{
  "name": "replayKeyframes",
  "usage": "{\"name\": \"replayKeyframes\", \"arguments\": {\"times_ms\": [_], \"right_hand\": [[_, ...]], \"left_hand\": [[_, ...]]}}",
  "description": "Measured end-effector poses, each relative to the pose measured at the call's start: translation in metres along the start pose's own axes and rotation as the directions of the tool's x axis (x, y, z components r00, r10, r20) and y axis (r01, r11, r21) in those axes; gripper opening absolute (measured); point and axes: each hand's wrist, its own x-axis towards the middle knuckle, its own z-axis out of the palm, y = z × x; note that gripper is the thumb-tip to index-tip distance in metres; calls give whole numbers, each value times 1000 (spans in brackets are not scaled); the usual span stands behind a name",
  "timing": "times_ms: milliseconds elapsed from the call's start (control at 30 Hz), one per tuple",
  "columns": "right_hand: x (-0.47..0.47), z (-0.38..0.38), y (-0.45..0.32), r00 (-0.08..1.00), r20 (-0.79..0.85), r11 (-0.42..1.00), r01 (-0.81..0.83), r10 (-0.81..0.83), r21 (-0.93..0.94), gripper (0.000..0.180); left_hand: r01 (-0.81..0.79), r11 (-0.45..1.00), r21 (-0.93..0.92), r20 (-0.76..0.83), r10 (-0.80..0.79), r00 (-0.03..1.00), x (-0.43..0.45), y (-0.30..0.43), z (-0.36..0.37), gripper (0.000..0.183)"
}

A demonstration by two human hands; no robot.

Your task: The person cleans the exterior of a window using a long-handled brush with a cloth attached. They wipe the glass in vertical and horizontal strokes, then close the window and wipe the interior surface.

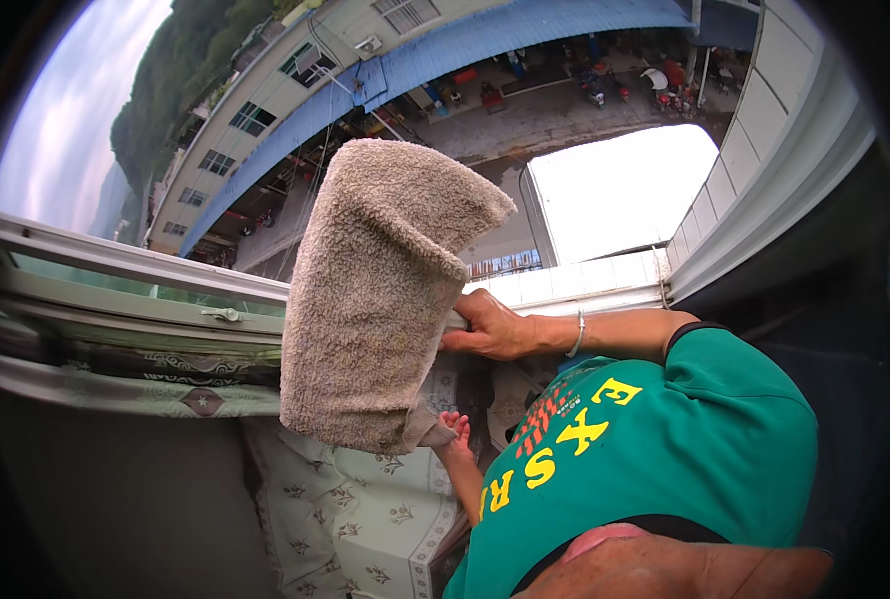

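A beige terry towel (pixel 373 299) hangs spread out in front of me, its upper right corner folded over. My left hand (pixel 457 434) holds the gathered lower corner of the towel, with fingers half curled. Beside the towel's right edge, my right hand (pixel 493 327), with a bracelet on the wrist, grips a short pale bar. The towel hides the rest of that bar, so I cannot tell whether it belongs to the window frame. To the left, the white window frame (pixel 153 266) runs behind the towel and carries a small latch handle (pixel 222 314).
A floral curtain (pixel 355 517) hangs below the window. White tiles (pixel 594 278) line the sill and the side of the opening (pixel 737 165). Outside, far below, are a street (pixel 490 135), a blue metal awning (pixel 534 34) and a bright white surface (pixel 624 195).
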Motion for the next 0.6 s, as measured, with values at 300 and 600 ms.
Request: {"name": "replayKeyframes", "arguments": {"times_ms": [300,600], "right_hand": [[75,64,-88,975,-84,940,219,-204,260,48],[112,52,-157,913,231,932,288,-337,219,61]], "left_hand": [[-689,684,240,547,492,678,-37,-4,116,47],[-878,446,-175,402,846,350,-75,62,184,53]]}}
